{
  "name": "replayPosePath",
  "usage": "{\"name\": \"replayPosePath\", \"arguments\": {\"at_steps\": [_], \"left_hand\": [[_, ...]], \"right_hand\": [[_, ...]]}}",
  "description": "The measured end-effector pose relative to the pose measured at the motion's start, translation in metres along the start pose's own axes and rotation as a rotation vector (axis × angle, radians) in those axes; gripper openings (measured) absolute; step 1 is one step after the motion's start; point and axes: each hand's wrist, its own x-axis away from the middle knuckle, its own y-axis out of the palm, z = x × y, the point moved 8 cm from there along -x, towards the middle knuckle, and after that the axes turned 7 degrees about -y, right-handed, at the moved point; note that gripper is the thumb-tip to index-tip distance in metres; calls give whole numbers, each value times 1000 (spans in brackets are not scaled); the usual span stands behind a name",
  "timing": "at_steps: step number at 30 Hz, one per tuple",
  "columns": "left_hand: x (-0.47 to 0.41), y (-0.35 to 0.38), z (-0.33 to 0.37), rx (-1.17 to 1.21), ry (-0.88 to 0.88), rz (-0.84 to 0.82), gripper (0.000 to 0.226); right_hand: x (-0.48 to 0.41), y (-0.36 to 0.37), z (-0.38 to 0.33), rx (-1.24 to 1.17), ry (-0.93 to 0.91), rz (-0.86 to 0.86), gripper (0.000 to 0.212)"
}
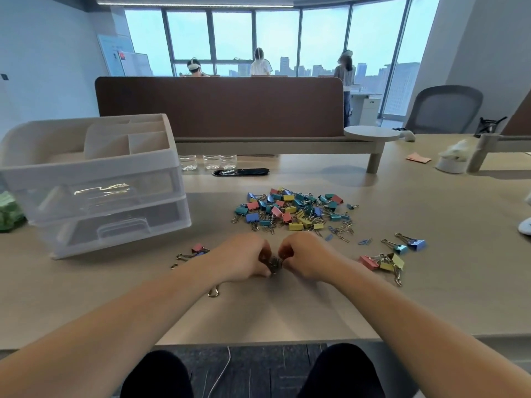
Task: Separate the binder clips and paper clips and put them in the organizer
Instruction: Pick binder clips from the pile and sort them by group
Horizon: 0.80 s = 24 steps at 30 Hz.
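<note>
— Where are the hands?
— The left hand [244, 258] and right hand [304, 255] meet on the desk [287, 311], fingers curled, both pinching one small metal clump [274, 264].
— And the rest?
— The pile of clips [293, 209] lies just beyond them. The organizer [94, 179] stands to the left.

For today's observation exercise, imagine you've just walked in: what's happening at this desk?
A seated person works both hands close together: the left hand and right hand pinch a small metallic clump, likely tangled clips. The main pile of coloured binder clips and paper clips lies just beyond, smaller groups to either side. The organizer stands to the left.
</note>
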Motion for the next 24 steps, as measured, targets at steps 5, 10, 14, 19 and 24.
{"name": "replayPosePath", "arguments": {"at_steps": [5, 10, 14, 19, 24], "left_hand": [[-7, 1, -5, 93, -9, 81, 14], [-9, -1, -2, 91, 9, 125, 9], [-10, -3, -3, 96, 13, 124, 13], [-7, -8, -4, 94, 43, 95, 22], [-3, -9, -10, 6, 71, 37, 30]], "right_hand": [[0, -3, 7, -16, 39, 47, 23], [2, -1, 13, -55, 113, 11, 16], [2, 4, 0, -22, 98, -19, 26], [2, 0, -9, -23, 53, 39, 18], [3, -2, -11, -25, -10, 36, 19]]}}
